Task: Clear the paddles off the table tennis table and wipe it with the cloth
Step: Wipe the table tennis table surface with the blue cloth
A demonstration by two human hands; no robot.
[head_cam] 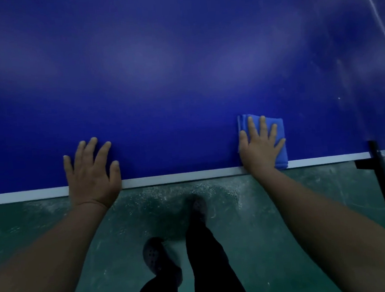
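Right hand (259, 148): fingers (263, 123) spread flat, pressing folded blue cloth (279, 155) onto tabletop (181, 77) edge. Left hand (92, 174): fingers splayed, flat on bare tabletop, holding nothing.

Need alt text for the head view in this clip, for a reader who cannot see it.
A person's right hand presses flat on a folded blue cloth at the near edge of a blue table tennis table, while the left hand rests flat on the bare surface. The net post stands at far right; no paddles show.
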